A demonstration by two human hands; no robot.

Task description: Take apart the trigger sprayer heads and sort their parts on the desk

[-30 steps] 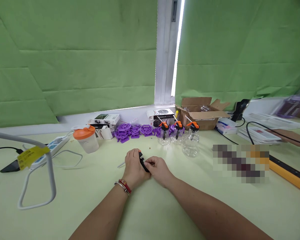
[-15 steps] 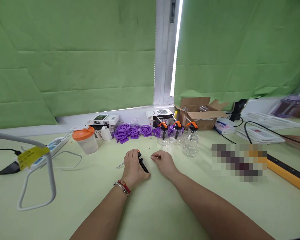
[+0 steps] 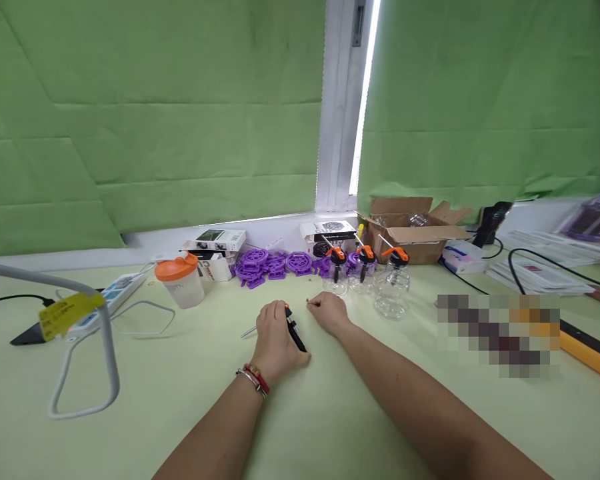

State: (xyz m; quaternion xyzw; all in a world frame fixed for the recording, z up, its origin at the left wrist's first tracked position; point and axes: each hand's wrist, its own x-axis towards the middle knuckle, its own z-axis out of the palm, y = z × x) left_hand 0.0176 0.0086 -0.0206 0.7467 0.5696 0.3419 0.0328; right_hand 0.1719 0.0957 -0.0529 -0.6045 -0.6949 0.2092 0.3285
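My left hand [image 3: 276,339] is closed around a black bottle top [image 3: 297,336] with a bit of orange at its upper end, resting on the table. A thin metal-looking tube [image 3: 249,331] sticks out on the hand's far left side; most of the top is hidden by the fingers. To the right, my right hand [image 3: 331,313] has thumb and fingertips pinched together low over the table. At those fingertips shows a tiny brown piece [image 3: 307,300], too small to identify. Behind the hands stand clear glass bottles [image 3: 392,303] with black and orange tops [image 3: 397,256].
Purple plastic wheel-like parts [image 3: 299,263] lie along the wall beside small boxes [image 3: 215,240]. An orange-lidded cup [image 3: 189,291], a power strip [image 3: 111,297] and a grey bent frame [image 3: 111,360] are left. An open carton [image 3: 423,250] and papers [image 3: 540,275] are right.
My right hand has moved slightly forward, bringing its fingertips to the tiny piece that lay apart from them. The left hand keeps its grip. The whole view has shifted a little.
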